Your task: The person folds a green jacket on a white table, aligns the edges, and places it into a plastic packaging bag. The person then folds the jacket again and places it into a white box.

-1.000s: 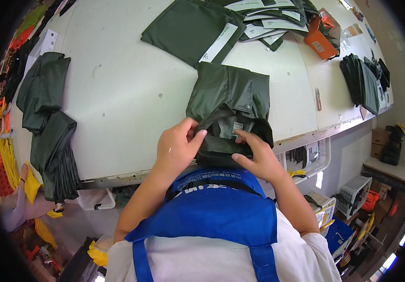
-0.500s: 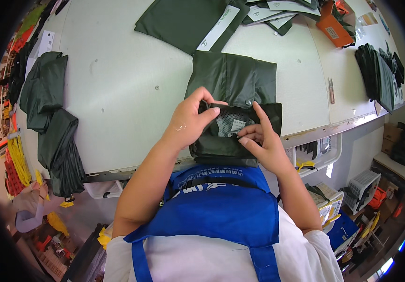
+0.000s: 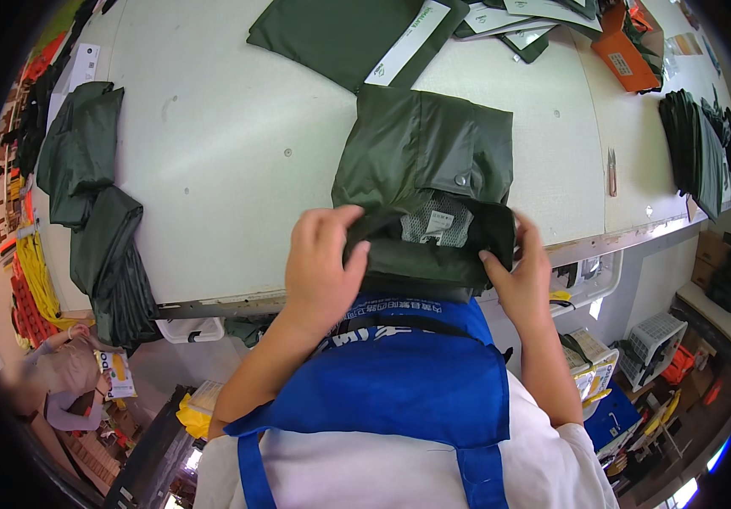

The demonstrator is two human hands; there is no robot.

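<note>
A folded dark green garment (image 3: 421, 144) of smooth, shiny fabric lies at the table's near edge, in front of my body. A round snap button (image 3: 461, 180) sits on its flap. Below the flap, the fabric gapes open and shows grey mesh lining (image 3: 460, 227) with a small white label (image 3: 439, 222). My left hand (image 3: 319, 267) grips the left side of this opening between thumb and fingers. On the right side, my right hand (image 3: 522, 271) holds the edge, its thumb inside and its fingers around the outside.
A green packet with a white band (image 3: 408, 42) lies beyond the garment. More green garments (image 3: 86, 161) hang over the table's left end. An orange box (image 3: 628, 51), a small snipper (image 3: 611, 172) and a dark green stack (image 3: 692, 153) are on the right. Another person (image 3: 69, 373) is at lower left.
My right hand has moved from the label outward to the right edge, and my left hand down the left edge. The opening is spread wider. The other person now holds a white-and-yellow package.
</note>
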